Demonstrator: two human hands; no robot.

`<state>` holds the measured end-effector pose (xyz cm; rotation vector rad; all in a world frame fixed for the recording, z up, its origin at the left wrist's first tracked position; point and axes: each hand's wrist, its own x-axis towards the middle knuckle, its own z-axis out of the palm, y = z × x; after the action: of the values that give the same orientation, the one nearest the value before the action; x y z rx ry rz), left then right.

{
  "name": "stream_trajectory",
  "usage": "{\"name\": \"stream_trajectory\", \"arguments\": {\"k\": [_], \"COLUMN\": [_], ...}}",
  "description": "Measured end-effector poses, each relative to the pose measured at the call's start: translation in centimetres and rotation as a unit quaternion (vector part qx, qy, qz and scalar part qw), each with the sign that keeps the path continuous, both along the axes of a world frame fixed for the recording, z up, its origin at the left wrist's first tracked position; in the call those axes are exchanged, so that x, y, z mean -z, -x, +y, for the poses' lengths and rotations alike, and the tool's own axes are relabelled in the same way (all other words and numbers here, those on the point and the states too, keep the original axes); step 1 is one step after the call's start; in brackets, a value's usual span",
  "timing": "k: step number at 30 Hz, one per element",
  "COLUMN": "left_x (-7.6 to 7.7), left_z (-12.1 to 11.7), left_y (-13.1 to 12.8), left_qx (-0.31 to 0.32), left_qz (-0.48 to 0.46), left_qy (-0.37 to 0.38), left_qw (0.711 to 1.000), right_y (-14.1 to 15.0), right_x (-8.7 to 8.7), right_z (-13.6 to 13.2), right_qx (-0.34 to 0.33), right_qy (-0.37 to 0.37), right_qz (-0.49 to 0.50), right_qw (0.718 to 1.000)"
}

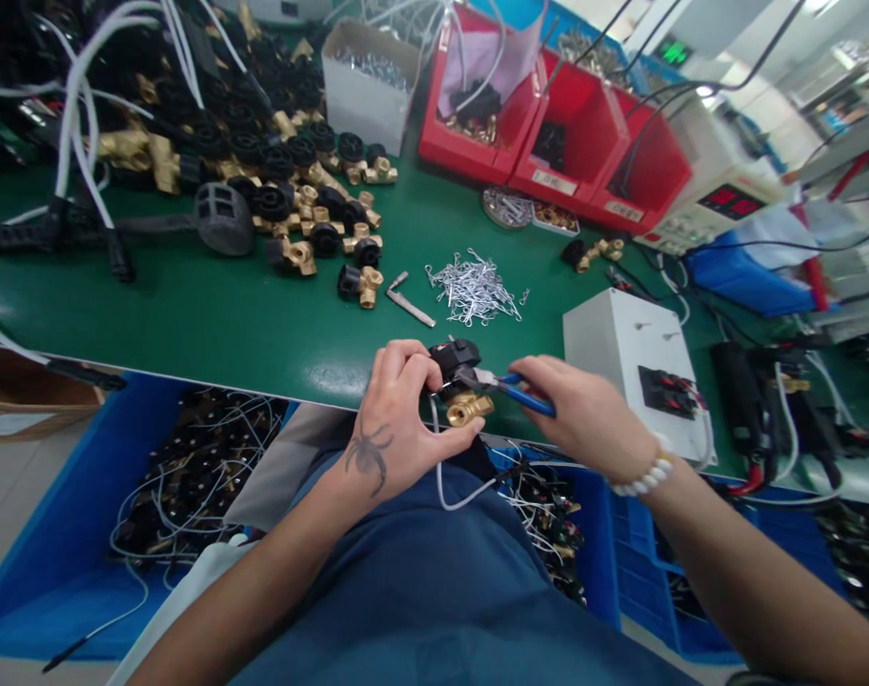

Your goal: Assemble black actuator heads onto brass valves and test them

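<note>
Near the bench's front edge, my left hand (398,414) is closed around a brass valve with a black actuator cap (470,408). A white cable (443,491) loops down from this part. From the right, my right hand (577,410) grips blue-handled pliers (524,391), whose metal jaws touch the valve between its black cap and brass body. What the jaws hold is too small to make out. Just beyond my hands lies a heap of silver spring clips (475,289), with a bent metal tool (411,303) to its left.
Many brass valves with black caps (292,200) crowd the back left, beside a rubber mallet (224,219). Red bins (481,157) and a white carton (370,110) stand behind. A grey box (602,348) sits right. Blue crates (84,543) of cabled parts are below.
</note>
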<state>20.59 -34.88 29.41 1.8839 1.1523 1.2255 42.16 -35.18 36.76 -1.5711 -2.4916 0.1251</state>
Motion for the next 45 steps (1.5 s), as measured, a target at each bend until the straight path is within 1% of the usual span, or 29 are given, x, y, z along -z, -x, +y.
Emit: {"name": "stream_trajectory", "arguments": {"k": [1,3,4,5,6,8,9,10,12,14,15,17,19,20,21,23,24,25,28,29,31,33,34,35,38,39,40,43,45], "left_x": [0.0,0.0,0.0,0.0,0.0,0.0,0.0,0.0,0.0,0.0,0.0,0.0,0.0,0.0,0.0,0.1,0.1,0.1,0.1,0.1,0.1,0.0,0.0,0.0,0.0,0.0,0.0,0.0,0.0], "left_z": [0.0,-0.1,-0.1,-0.1,-0.2,-0.2,-0.2,-0.2,-0.2,-0.2,-0.2,-0.2,-0.2,-0.2,-0.2,-0.2,-0.2,-0.3,-0.3,-0.3,-0.3,-0.3,-0.3,-0.3,-0.3,-0.3,-0.3,-0.3,-0.3], "left_y": [0.0,0.0,0.0,0.0,-0.1,-0.1,-0.1,-0.1,-0.1,0.0,0.0,0.0,0.0,0.0,0.0,-0.1,-0.1,-0.1,-0.1,-0.1,-0.1,-0.1,-0.1,-0.1,0.0,0.0,0.0,0.0,0.0], "left_qx": [0.0,0.001,0.001,0.001,0.002,0.001,-0.001,-0.002,-0.002,-0.001,0.001,0.001,0.001,0.0,-0.002,-0.004,-0.006,-0.007,-0.009,-0.009,-0.01,-0.01,-0.01,-0.009,-0.009,-0.009,-0.009,-0.008,-0.009], "left_qz": [0.0,-0.001,-0.002,-0.002,0.0,0.006,0.009,0.009,0.005,0.0,0.0,0.001,0.004,0.004,0.003,0.0,-0.002,-0.001,0.005,0.007,0.005,0.002,0.003,0.004,0.01,0.009,0.007,0.003,0.008], "left_qy": [0.001,0.005,0.006,0.005,0.004,-0.002,-0.005,-0.006,-0.003,0.003,0.004,0.001,-0.001,-0.001,0.0,0.005,0.004,0.004,-0.001,-0.001,0.003,0.007,0.007,0.007,0.001,0.0,0.0,0.005,0.001], "left_qw": [1.0,1.0,1.0,1.0,1.0,1.0,1.0,1.0,1.0,1.0,1.0,1.0,1.0,1.0,1.0,1.0,1.0,1.0,1.0,1.0,1.0,1.0,1.0,1.0,1.0,1.0,1.0,1.0,1.0], "right_y": [-0.1,-0.3,-0.3,-0.3,-0.3,-0.2,-0.2,-0.1,-0.1,0.0,0.0,0.0,0.0,0.0,0.0,0.1,0.2,0.3,0.3,0.2,0.0,-0.1,-0.1,0.0,0.3,0.4,0.4,0.5,0.5], "right_x": [-0.2,-0.4,-0.4,-0.4,-0.4,-0.6,-0.8,-1.0,-1.3,-1.2,-1.1,-0.8,-0.7,-0.8,-0.9,-1.0,-1.0,-1.0,-1.0,-1.1,-1.2,-1.1,-1.0,-0.8,-0.7,-0.9,-1.1,-1.3,-1.1], "right_z": [0.0,0.0,0.0,0.0,0.0,0.0,0.0,0.0,-0.1,-0.2,-0.3,-0.2,-0.2,-0.2,-0.2,-0.3,-0.3,-0.3,-0.2,-0.2,-0.2,-0.2,-0.2,-0.3,-0.3,-0.3,-0.3,-0.5,-0.5], "right_qx": [0.025,0.106,0.13,0.132,0.115,0.046,0.022,0.019,0.069,0.121,0.122,0.075,0.025,0.029,0.053,0.118,0.132,0.13,0.054,0.037,0.05,0.091,0.097,0.092,0.036,0.029,0.036,0.093,0.093], "right_qy": [-0.027,-0.154,-0.194,-0.198,-0.171,-0.061,-0.018,-0.012,-0.1,-0.195,-0.193,-0.081,0.036,0.034,-0.01,-0.13,-0.15,-0.138,0.004,0.023,-0.033,-0.136,-0.149,-0.125,0.038,0.056,0.035,-0.104,-0.083], "right_qz": [0.013,0.098,0.125,0.125,0.102,0.014,-0.018,-0.019,0.054,0.14,0.143,0.063,-0.023,-0.019,0.018,0.107,0.123,0.118,0.001,-0.021,0.002,0.079,0.098,0.087,-0.032,-0.044,-0.026,0.087,0.072], "right_qw": [0.999,0.977,0.964,0.963,0.973,0.997,0.999,1.0,0.991,0.963,0.963,0.992,0.999,0.999,0.998,0.979,0.972,0.975,0.999,0.999,0.998,0.983,0.979,0.984,0.998,0.997,0.998,0.986,0.99]}}
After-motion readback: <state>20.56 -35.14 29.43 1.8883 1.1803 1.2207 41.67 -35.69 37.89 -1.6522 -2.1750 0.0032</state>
